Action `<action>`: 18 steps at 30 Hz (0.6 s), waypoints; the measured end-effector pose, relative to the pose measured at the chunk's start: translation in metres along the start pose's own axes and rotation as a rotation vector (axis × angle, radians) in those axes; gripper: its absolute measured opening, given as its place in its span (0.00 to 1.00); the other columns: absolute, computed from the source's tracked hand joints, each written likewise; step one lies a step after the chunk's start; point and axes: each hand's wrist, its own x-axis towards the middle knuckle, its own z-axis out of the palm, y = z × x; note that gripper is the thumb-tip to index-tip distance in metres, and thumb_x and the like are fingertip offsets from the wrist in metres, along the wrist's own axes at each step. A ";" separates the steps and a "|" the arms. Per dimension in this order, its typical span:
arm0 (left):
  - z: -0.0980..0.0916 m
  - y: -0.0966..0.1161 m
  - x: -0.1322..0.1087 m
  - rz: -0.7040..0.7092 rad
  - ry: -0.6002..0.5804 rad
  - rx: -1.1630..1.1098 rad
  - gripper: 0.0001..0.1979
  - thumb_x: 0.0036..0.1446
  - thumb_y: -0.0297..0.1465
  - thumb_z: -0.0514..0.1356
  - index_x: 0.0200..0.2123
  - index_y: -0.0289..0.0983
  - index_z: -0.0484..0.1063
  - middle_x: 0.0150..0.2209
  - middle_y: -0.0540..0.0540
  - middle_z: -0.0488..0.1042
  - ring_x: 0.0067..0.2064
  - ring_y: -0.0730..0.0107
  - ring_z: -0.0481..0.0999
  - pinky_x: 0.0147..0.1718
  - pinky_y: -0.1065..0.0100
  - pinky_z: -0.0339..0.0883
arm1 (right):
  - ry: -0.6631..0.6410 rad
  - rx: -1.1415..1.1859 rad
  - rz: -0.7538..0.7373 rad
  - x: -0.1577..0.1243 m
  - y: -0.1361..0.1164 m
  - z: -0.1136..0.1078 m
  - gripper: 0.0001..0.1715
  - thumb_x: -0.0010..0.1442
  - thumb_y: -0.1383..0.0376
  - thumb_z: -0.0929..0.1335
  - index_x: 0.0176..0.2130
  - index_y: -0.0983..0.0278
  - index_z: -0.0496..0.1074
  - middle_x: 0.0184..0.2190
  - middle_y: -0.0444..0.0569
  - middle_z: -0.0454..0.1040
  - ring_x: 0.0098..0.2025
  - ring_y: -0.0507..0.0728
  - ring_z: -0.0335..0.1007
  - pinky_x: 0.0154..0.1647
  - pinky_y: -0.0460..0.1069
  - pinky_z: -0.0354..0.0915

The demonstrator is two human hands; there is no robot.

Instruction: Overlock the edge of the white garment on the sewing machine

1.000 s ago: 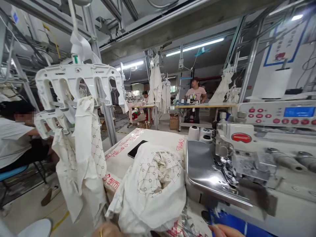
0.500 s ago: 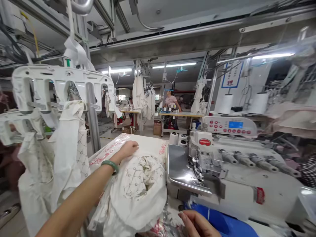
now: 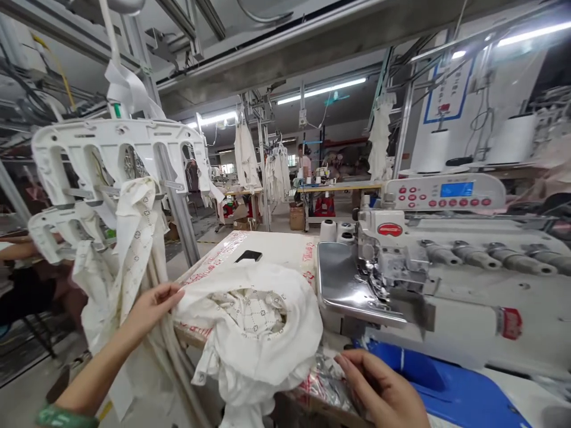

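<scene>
A bundled white garment with a small printed pattern (image 3: 267, 356) lies on the white board with red lettering (image 3: 285, 242) and droops over its front edge. My left hand (image 3: 156, 303) is at the garment's left edge, thumb and fingers pinched together; whether cloth is between them is hard to make out. My right hand (image 3: 383, 386) is at the lower right, right of the garment and near the blue tray, fingers curled with the thumb close to the index finger. What it may hold is too small to tell.
A sewing machine (image 3: 482, 285) with a metal plate (image 3: 339, 279) stands on the right, a blue tray (image 3: 446, 380) below it. A dark phone (image 3: 248, 256) lies behind the garment. White hanger clamps (image 3: 120, 134) carry garments (image 3: 138, 238) at left. A person (image 3: 306, 163) is far back.
My left hand has moved back and left, from the board to the garment's left side. The dark phone now shows. The garment is spread wider, and the view has shifted. My right hand stays low right.
</scene>
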 end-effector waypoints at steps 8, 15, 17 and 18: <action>0.005 -0.024 -0.012 -0.084 -0.041 -0.029 0.24 0.35 0.51 0.64 0.26 0.35 0.71 0.22 0.51 0.67 0.26 0.72 0.63 0.24 0.74 0.58 | -0.003 0.076 0.019 0.002 0.005 -0.003 0.19 0.52 0.51 0.67 0.32 0.64 0.73 0.16 0.42 0.64 0.19 0.52 0.58 0.20 0.44 0.56; 0.009 -0.027 -0.008 -0.039 -0.093 -0.055 0.22 0.38 0.50 0.63 0.26 0.35 0.70 0.25 0.49 0.69 0.29 0.69 0.66 0.28 0.73 0.60 | -0.315 -0.284 -0.065 0.013 -0.002 0.000 0.22 0.56 0.54 0.63 0.48 0.57 0.72 0.39 0.50 0.76 0.40 0.62 0.70 0.38 0.52 0.63; 0.011 -0.025 -0.007 -0.018 -0.093 -0.083 0.21 0.39 0.49 0.63 0.26 0.35 0.70 0.26 0.49 0.70 0.30 0.68 0.67 0.28 0.72 0.60 | -0.351 -0.283 -0.089 0.013 -0.006 0.003 0.18 0.54 0.57 0.64 0.44 0.57 0.74 0.42 0.49 0.75 0.44 0.64 0.69 0.42 0.53 0.63; 0.011 -0.024 -0.006 -0.007 -0.088 -0.096 0.21 0.39 0.48 0.63 0.25 0.35 0.70 0.26 0.49 0.70 0.30 0.68 0.67 0.28 0.72 0.60 | -0.350 -0.264 -0.096 0.013 -0.007 0.005 0.17 0.54 0.58 0.64 0.41 0.58 0.76 0.42 0.49 0.75 0.44 0.64 0.69 0.42 0.54 0.63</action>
